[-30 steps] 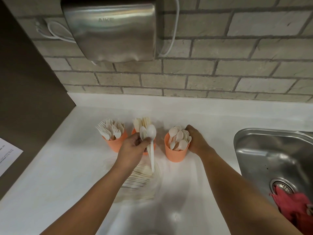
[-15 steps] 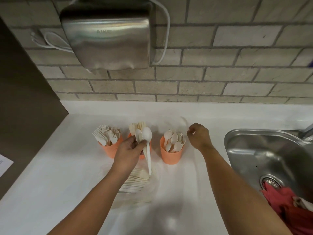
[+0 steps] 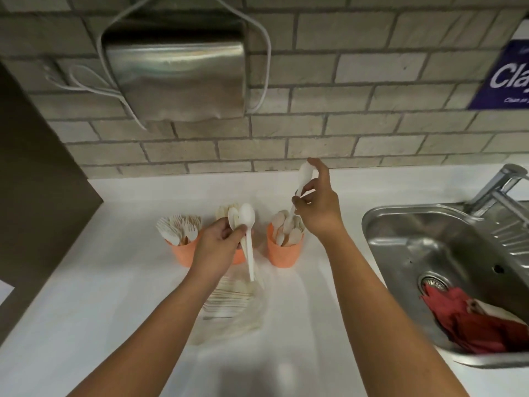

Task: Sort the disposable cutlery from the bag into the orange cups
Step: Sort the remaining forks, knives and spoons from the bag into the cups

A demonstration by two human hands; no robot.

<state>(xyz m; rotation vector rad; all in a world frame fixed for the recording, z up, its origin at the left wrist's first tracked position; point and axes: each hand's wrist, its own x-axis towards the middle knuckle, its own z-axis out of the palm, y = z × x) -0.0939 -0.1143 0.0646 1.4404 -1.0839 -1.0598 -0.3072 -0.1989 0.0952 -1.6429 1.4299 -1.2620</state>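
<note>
With left hand (image 3: 220, 245), grips white plastic spoons (image 3: 247, 222), bowls up, handles down; with right hand (image 3: 320, 207), pinches single white spoon (image 3: 305, 173) nearly upright, bowl up, above orange plastic cup (image 3: 283, 253).

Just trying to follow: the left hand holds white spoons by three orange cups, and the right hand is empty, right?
Not quite. The head view shows the right hand pinching a white spoon over the rightmost orange cup. The left hand does hold white spoons by the three cups.
</note>
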